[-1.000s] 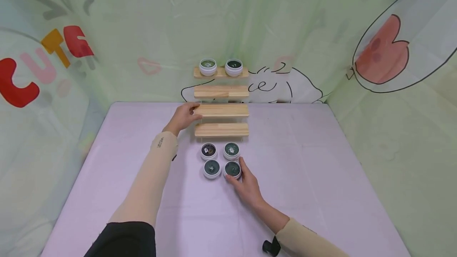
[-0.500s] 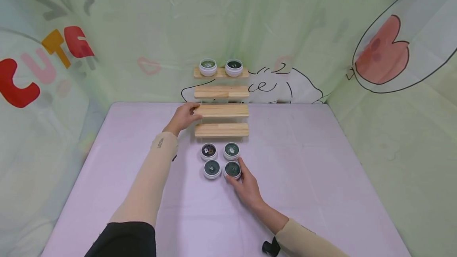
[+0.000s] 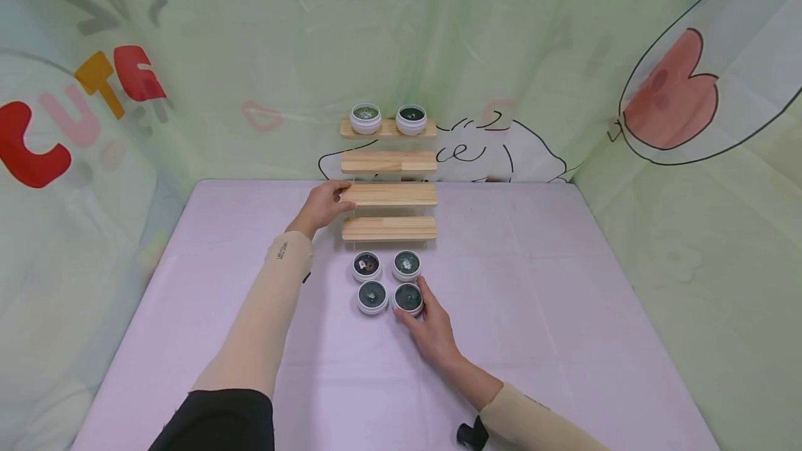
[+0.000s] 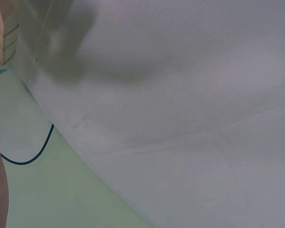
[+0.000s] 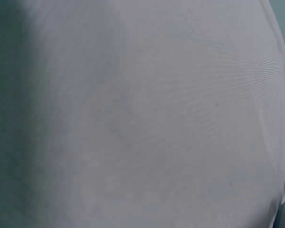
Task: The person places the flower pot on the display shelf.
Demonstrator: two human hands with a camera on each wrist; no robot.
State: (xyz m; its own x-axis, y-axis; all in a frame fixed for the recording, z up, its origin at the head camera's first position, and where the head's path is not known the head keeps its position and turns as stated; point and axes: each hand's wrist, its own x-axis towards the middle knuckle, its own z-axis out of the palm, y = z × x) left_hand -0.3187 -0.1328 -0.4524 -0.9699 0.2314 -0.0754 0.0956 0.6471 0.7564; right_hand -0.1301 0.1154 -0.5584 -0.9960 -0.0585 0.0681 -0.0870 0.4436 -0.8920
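Note:
A stepped wooden display rack (image 3: 391, 193) stands at the table's back, its shelves rising one behind another. My left hand (image 3: 321, 207) grips the left end of its second shelf from the front, thumb on the near side. In the left wrist view, a wooden shelf end (image 4: 2, 33) shows at the upper left. My right hand (image 3: 434, 329) holds the front right jar (image 3: 409, 296), a small round white one with a dark green top, between thumb and fingers. Beside it sits a similar jar (image 3: 372, 295). Behind these are a jar with a patterned top (image 3: 366, 265) and another green-topped jar (image 3: 407, 264).
Two white jars, a light green one (image 3: 365, 118) and a dark green one (image 3: 411, 119), stand on the top shelf. A pale lilac cloth covers the table (image 3: 532, 312). Green printed curtains (image 3: 282, 54) enclose the back and sides.
Almost nothing moves. The right forearm shifts very slightly left, while both hands keep their places at the rack and the jar.

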